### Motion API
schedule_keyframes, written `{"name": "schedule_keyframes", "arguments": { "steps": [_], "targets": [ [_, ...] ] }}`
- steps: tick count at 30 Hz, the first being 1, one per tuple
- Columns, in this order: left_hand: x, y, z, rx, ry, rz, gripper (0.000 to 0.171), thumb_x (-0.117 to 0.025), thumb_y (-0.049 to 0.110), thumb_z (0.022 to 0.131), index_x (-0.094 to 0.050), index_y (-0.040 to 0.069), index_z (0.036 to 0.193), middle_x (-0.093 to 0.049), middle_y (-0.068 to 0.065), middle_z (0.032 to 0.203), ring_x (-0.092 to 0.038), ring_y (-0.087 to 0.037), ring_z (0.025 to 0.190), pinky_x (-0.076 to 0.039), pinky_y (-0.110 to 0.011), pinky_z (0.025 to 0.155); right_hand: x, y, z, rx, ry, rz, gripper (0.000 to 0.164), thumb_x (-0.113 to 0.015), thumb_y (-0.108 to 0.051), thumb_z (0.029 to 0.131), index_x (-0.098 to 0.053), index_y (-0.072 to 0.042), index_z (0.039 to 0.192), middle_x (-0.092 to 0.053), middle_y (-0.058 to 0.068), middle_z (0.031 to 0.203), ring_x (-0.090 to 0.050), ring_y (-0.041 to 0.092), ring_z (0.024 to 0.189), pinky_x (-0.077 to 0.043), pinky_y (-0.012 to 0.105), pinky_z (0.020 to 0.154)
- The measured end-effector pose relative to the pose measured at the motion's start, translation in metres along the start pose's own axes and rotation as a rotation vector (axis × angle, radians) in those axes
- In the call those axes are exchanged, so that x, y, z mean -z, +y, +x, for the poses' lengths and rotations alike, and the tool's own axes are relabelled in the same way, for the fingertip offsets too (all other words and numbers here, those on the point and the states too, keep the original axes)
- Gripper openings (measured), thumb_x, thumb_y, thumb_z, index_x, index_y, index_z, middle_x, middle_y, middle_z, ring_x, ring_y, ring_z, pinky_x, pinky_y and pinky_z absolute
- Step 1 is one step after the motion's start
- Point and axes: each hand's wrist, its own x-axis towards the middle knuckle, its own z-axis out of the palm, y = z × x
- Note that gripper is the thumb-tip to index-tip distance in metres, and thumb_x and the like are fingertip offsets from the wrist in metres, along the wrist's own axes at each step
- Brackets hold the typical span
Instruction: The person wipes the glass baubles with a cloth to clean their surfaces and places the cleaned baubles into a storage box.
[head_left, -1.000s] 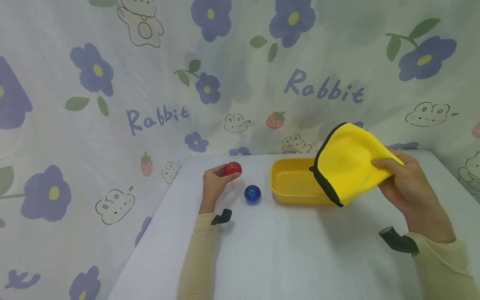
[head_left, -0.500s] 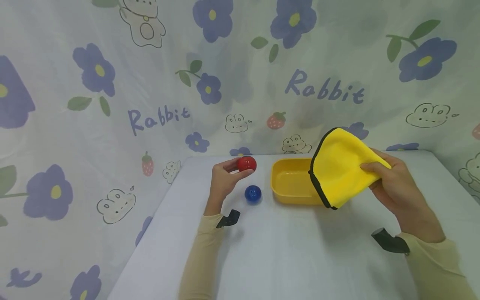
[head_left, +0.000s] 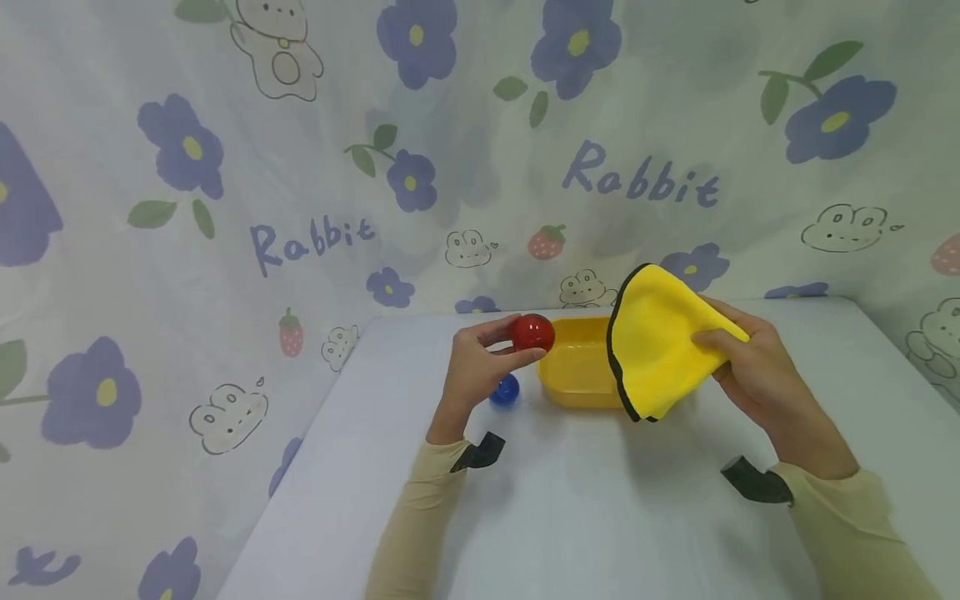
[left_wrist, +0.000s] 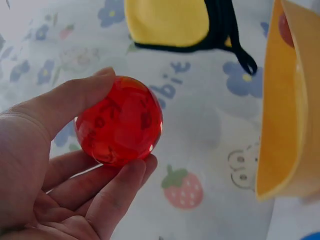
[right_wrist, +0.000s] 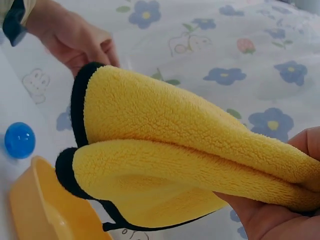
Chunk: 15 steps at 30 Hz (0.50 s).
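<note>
Between the thumb and fingers of my left hand (head_left: 480,371) is a clear red ball (left_wrist: 120,121), raised above the table near the left end of a yellow plastic tub (head_left: 577,392). My right hand (head_left: 757,367) pinches a fluffy yellow cloth (right_wrist: 150,110) with black edging by one end. The folded cloth hangs over the tub's right part and hides it in the head view. A blue ball (right_wrist: 20,140) lies on the table left of the tub, partly covered by my left hand in the head view.
The white-covered table (head_left: 570,500) meets a hanging curtain (head_left: 480,150) with flowers and rabbits along its back and left side. A black wrist mount (head_left: 480,452) sticks out from the left sleeve, another mount (head_left: 757,481) from the right.
My left hand has moved right with the red ball, from left of the blue ball up to the tub's left edge. The right hand has shifted left and slightly down with the cloth.
</note>
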Motion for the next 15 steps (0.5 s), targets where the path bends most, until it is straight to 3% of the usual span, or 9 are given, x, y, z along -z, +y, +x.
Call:
{"name": "schedule_keyframes", "arguments": {
  "steps": [7,15],
  "targets": [
    [-0.027,0.017,0.002,-0.067,-0.082,-0.035,0.057,-0.091,0.027,0.081,-0.071,0.010,0.131,-0.075,-0.007,0.127,-0.072,-0.022,0.118,-0.064,-0.033,0.089,-0.007,0.002,0.002,-0.009,0.002,-0.014,0.066,-0.057,-0.011,0.106,-0.025,-0.011,0.164,-0.047,-0.007,0.134,-0.055,0.012,0.112,-0.058,0.014,0.089],
    [-0.050,0.026,-0.003,-0.082,-0.154,-0.066,0.053,-0.090,0.025,0.081,-0.073,0.014,0.130,-0.076,-0.004,0.127,-0.072,-0.017,0.114,-0.064,-0.035,0.091,-0.026,0.007,0.001,-0.046,0.021,-0.145,0.063,-0.054,-0.015,0.107,-0.028,-0.010,0.164,-0.047,-0.009,0.133,-0.052,0.013,0.116,-0.056,0.012,0.091]
  ]
}}
